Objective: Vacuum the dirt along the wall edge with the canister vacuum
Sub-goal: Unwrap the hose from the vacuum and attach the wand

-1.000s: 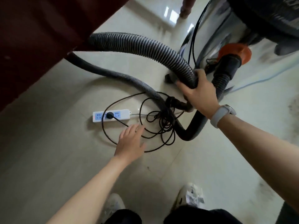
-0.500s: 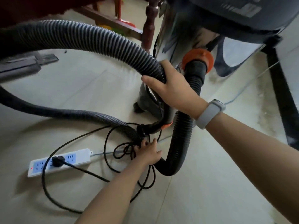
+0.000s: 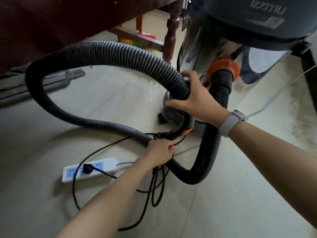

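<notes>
The canister vacuum (image 3: 240,19) stands at the top right, dark lid over a shiny steel drum, with an orange hose port (image 3: 223,67). Its black ribbed hose (image 3: 120,54) loops from the port down to the floor, then arcs left and back. My right hand (image 3: 199,97) grips the upper hose loop just left of the port. My left hand (image 3: 161,150) holds a bunch of black power cord (image 3: 154,191) lifted off the floor beside the lower hose. The floor nozzle (image 3: 42,83) lies at the left under the furniture.
A white power strip (image 3: 109,166) with the vacuum's plug in it lies on the tiled floor at lower left. Dark red wooden furniture (image 3: 171,31) with a turned leg stands at the top left. Dirt streaks the floor at the right edge (image 3: 298,107).
My left hand moved from open on the floor to the tangled cord and closed on it, lifting the bunch. The view tilted up toward the vacuum. My right hand kept its hold on the hose.
</notes>
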Motion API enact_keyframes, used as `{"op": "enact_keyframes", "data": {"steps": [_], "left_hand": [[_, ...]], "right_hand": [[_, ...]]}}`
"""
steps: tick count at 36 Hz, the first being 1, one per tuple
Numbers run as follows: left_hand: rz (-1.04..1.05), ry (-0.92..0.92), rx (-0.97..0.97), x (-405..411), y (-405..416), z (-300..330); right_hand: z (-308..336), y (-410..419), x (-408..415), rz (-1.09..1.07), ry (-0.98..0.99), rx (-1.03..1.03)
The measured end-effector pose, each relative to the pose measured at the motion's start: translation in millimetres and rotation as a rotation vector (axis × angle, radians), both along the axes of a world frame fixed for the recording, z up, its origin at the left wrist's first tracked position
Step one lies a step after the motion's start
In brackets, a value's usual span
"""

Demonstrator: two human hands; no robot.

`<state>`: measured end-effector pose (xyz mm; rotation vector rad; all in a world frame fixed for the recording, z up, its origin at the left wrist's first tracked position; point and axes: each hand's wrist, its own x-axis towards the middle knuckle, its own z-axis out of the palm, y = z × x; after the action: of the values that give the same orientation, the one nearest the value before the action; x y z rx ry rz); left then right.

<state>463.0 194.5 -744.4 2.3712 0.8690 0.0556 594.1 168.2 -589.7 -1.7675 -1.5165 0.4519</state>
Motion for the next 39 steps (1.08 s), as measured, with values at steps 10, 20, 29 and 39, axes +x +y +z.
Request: {"op": "enact_keyframes", "data": {"steps": [10,20,29,39], "left_hand": [[-0.122,0.121,0.209,-55,6,78],[-0.3,0.27,0.307,-62,-37,246],[-0.323,0.204,0.347,-63,-47,375],[-0.09,-0.082,0.21,-77,-56,428]], "right_hand": [[40,17,-8,-0.089,0.277,0.111],[164,25,-36,-0.003,0.391,-0.05],[254,50,-53,0.065,0.224,-0.265],[266,32,-51,0.052,0.506,-0.606]]}}
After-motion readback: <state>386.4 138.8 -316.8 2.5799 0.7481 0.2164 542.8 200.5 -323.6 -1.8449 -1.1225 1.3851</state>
